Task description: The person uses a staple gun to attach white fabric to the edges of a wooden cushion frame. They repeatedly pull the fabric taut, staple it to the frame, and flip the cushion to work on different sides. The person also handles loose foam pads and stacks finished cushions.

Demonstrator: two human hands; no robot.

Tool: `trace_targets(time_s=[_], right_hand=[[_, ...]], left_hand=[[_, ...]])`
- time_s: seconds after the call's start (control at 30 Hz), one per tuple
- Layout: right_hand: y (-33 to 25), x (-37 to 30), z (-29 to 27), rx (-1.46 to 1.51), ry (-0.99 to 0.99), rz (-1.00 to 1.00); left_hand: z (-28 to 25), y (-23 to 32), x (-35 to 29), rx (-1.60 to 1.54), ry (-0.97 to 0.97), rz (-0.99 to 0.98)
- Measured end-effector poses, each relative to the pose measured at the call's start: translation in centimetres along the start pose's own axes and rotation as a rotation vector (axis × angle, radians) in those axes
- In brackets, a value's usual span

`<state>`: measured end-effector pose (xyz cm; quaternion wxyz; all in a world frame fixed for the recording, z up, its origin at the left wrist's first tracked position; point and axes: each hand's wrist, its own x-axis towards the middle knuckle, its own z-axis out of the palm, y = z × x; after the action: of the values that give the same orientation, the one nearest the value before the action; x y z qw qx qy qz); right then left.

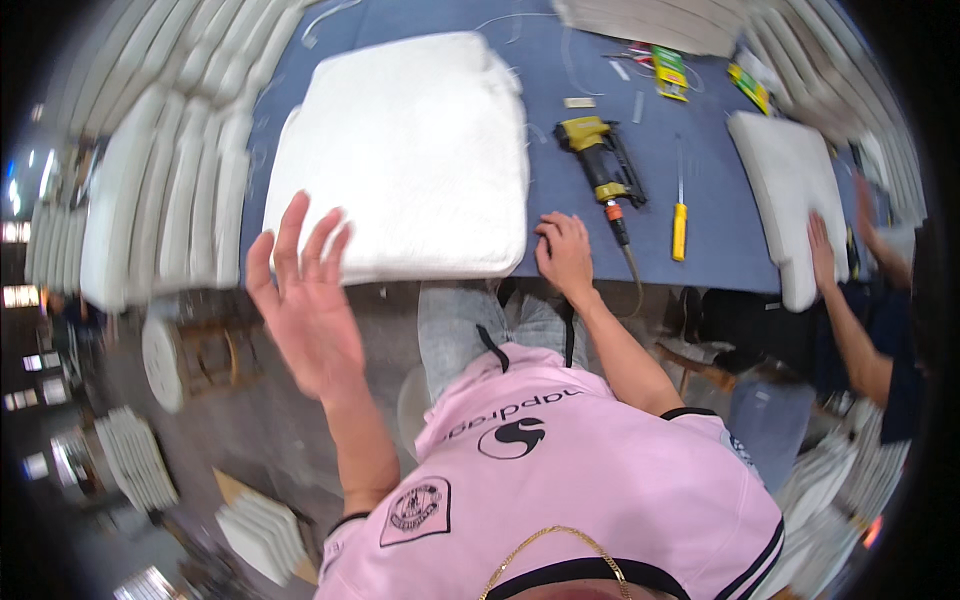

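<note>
A white padded seat cushion (400,160) lies flat on the blue-covered table, its front edge by the table's near edge. Raised over its near left corner is my left hand (310,310), fingers spread and palm bare. My right hand (566,250) rests on the table just right of the cushion's near right corner, its fingers loosely bent and holding nothing I can see. Beyond it lies a yellow and black pneumatic staple gun (600,160) on its side, joined to an air hose (632,262). A screwdriver (680,225) with a yellow handle lies farther right.
Stacked white cushions (165,200) stand at the left. At the right, a co-worker's hands (822,250) are at another white cushion (785,190). Yellow-green packets (670,72) and loose cords lie at the back. A stool (165,365) stands on the floor at the left.
</note>
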<state>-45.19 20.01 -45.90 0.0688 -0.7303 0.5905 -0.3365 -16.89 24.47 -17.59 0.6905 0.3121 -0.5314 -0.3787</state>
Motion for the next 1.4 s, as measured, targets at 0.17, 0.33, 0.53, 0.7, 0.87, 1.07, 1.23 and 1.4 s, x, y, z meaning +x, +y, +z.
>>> trace_targets(time_s=[0.17, 0.33, 0.53, 0.7, 0.87, 1.07, 1.23, 1.4], right_hand=[[0.0, -0.1, -0.4, 0.016, 0.047, -0.006], [0.1, -0.6, -0.2, -0.007, 0.047, -0.011], [0.4, -0.7, -0.5, -0.078, 0.035, -0.030], [0.2, -0.5, -0.4, -0.078, 0.028, -0.033], [0.2, -0.4, -0.6, -0.029, -0.003, -0.009], [0.1, -0.3, -0.8, -0.036, -0.010, -0.013], [0.0, -0.5, -0.9, -0.013, -0.019, -0.010], [0.3, -0.6, -0.5, -0.029, 0.015, -0.022]], left_hand=[[-9.4, -11.0, 1.9, 0.745, 0.161, -0.346], [-14.1, -21.7, -2.2, 1.569, -0.089, -0.134], [-13.3, -22.4, -2.2, 1.617, -0.110, -0.167], [-13.8, -22.5, -2.4, 1.584, -0.085, -0.122], [-13.4, -22.5, -2.7, 1.536, -0.044, -0.076], [-13.7, -22.6, -3.0, 1.505, -0.028, -0.029], [-14.8, -23.2, -3.2, 1.550, -0.022, 0.080], [-14.1, -22.9, -3.0, 1.566, -0.014, 0.031]])
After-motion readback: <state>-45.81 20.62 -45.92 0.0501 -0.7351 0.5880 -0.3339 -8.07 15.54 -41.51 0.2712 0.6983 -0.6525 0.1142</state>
